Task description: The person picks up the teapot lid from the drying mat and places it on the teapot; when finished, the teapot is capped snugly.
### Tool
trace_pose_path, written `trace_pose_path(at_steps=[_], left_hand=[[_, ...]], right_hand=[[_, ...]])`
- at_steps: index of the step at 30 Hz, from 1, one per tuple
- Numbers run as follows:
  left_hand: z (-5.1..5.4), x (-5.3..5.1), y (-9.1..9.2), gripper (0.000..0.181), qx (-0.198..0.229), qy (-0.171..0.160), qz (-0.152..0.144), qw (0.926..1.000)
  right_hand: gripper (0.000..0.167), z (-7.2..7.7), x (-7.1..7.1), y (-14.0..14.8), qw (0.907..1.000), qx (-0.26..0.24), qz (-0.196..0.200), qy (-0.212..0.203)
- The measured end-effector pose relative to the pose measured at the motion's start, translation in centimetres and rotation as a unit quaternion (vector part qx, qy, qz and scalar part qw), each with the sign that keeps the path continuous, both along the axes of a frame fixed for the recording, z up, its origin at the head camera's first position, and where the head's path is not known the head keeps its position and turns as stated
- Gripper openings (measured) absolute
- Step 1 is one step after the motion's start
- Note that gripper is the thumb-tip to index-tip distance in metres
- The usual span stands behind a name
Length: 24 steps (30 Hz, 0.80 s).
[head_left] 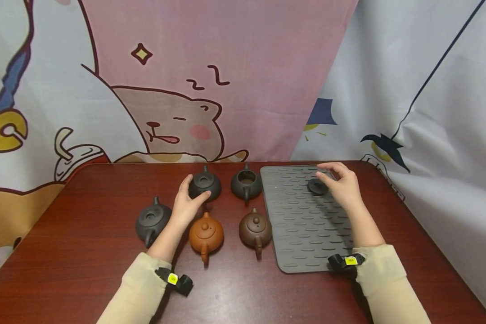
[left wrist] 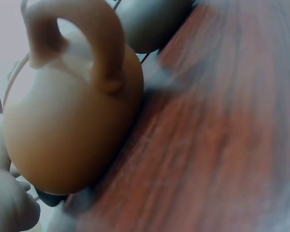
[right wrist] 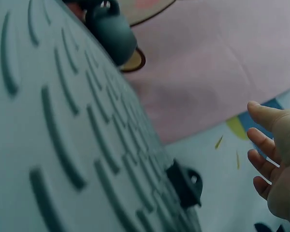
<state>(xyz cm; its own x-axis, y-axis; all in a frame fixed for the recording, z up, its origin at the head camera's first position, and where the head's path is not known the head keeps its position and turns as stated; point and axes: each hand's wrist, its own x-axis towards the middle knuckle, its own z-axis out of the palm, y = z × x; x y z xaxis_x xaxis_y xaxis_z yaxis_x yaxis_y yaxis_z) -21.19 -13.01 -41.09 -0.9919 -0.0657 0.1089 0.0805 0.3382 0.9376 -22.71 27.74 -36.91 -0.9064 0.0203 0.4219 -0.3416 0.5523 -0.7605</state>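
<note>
My left hand [head_left: 185,202] holds a black teapot [head_left: 206,181] at the back of the table, fingers at its left side and thumb at its front; the palm side is hidden. A small black teapot lid [head_left: 317,186] lies on a grey ridged mat [head_left: 295,225]. Over it hovers my right hand [head_left: 344,182], thumb and fingers spread; in the right wrist view the hand [right wrist: 280,159] is apart from the lid [right wrist: 183,182]. Between hand and mat stands a black teapot [head_left: 246,191] with an uncovered round opening.
An orange-brown teapot [head_left: 206,234] stands just in front of the left hand, its handle large in the left wrist view. A dark brown teapot [head_left: 255,228] sits beside the mat. Another black teapot [head_left: 151,220] is left of my left forearm. A printed curtain [head_left: 267,81] hangs behind.
</note>
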Motion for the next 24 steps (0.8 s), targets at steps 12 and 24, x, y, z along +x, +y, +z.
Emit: trace_pose_path(at_steps=[12,24], left_hand=[[3.6,1.4,0.4,0.079,0.029,0.03,-0.013,0.999],[7.5,4.4,4.3,0.08,0.068,0.067,-0.079,0.9923]], right_hand=[[0.036,-2.8,-0.9,2.5,0.9979,0.014,-0.031,-0.056],[0.043,-4.5,-1.3,3.1,0.9928,0.048,-0.043,-0.102]])
